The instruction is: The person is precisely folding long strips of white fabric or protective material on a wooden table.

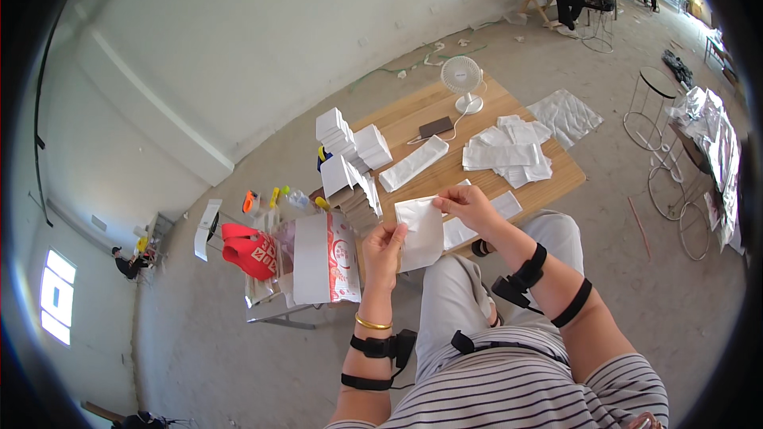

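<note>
Between my two hands hangs a white paper bag [421, 238], held up over the near edge of the wooden table [548, 179]. My left hand [384, 245] pinches its left side, and my right hand [467, 205] grips its upper right corner. Below my right hand lie white paper pieces [505, 204] at the table edge. A long flat white stack [414, 164] rests beyond the bag. Farther right spreads a loose pile of white paper bags [509, 149]. Stacks of white folded boxes [350, 179] stand at the left side.
A small white fan [462, 83] and a dark power bank [435, 127] with a cable sit on the table. To the left, a red bag [250, 250] and a carton [311, 258] rest on a side stand. Wire stools [653, 95] stand at right. Other people sit farther off.
</note>
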A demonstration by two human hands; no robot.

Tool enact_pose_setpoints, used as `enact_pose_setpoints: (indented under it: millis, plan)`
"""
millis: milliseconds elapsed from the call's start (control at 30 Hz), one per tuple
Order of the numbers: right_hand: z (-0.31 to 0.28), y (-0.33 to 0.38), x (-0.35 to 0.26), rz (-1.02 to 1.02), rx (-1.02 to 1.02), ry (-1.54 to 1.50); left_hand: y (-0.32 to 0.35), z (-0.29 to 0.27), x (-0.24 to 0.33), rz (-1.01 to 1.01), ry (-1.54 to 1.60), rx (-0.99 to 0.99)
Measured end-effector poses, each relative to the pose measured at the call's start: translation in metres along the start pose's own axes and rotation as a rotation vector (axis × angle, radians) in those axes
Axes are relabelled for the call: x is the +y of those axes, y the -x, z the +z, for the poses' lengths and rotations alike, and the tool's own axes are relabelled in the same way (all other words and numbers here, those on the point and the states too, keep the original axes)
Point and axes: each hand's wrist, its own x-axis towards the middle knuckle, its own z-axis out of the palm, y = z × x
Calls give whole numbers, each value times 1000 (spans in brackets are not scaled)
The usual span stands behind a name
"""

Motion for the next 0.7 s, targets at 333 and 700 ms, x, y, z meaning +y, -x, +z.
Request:
enact_pose_setpoints:
  millis: [333, 700]
  plan:
    - [5, 4, -6, 63, 9, -32, -2, -10, -12, 51, -26, 9]
    - [1, -1, -4, 55, -54, -153, 1, -14, -6, -124, 225, -154]
